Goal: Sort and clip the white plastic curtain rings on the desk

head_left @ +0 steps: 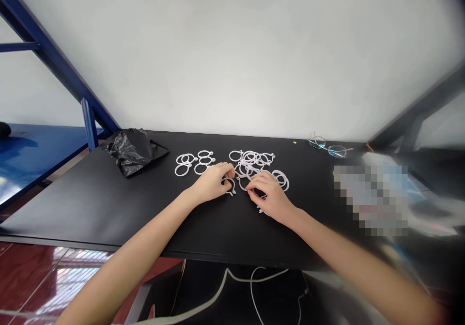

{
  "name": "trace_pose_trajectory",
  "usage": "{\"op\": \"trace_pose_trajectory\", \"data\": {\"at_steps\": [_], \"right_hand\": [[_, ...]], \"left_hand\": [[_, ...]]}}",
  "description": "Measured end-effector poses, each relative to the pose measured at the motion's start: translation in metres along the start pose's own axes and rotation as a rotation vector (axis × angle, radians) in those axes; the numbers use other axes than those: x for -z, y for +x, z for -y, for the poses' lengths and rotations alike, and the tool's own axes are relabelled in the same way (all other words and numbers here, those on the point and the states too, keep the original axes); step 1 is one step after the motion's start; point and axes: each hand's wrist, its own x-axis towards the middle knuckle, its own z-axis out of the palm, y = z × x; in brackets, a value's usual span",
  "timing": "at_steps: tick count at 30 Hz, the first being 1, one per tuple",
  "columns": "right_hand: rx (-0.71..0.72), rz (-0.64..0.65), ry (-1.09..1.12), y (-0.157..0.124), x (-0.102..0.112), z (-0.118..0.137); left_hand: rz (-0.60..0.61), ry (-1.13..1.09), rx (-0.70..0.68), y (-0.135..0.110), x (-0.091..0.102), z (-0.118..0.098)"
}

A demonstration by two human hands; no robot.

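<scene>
Many white plastic curtain rings with small knobbed ends are spread over the black table. My left hand (214,182) is closed, its thumb and fingers around one curtain ring (233,185) whose knobbed ends point down toward me. Just right of it, my right hand (271,196) pinches with thumb and index finger at the edge of another curtain ring (240,185). A heap of overlapping rings (250,158) lies behind both hands. More rings (285,180) show beside and partly under my right hand. Several rings (182,169) lie in a loose group left of my left hand.
A crumpled black plastic bag (132,150) lies on the table (145,206) at the left. Eyeglasses (337,151) rest near the wall at the back right. A blurred, pixelated package (374,199) lies on the right. Cables (218,291) hang below the front edge.
</scene>
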Motion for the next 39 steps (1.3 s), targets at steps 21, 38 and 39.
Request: {"op": "trace_pose_trajectory", "data": {"at_steps": [21, 38, 39], "right_hand": [[0.261, -0.373, 0.113, -0.003, -0.004, 0.016], [0.305, -0.272, 0.140, -0.002, 0.001, 0.017], [0.260, -0.281, 0.142, -0.001, 0.003, 0.016]], "left_hand": [[-0.162, 0.098, -0.314, -0.005, -0.015, -0.036], [-0.336, 0.356, -0.333, 0.003, 0.004, -0.009], [-0.372, 0.402, -0.200, 0.005, 0.011, 0.001]]}}
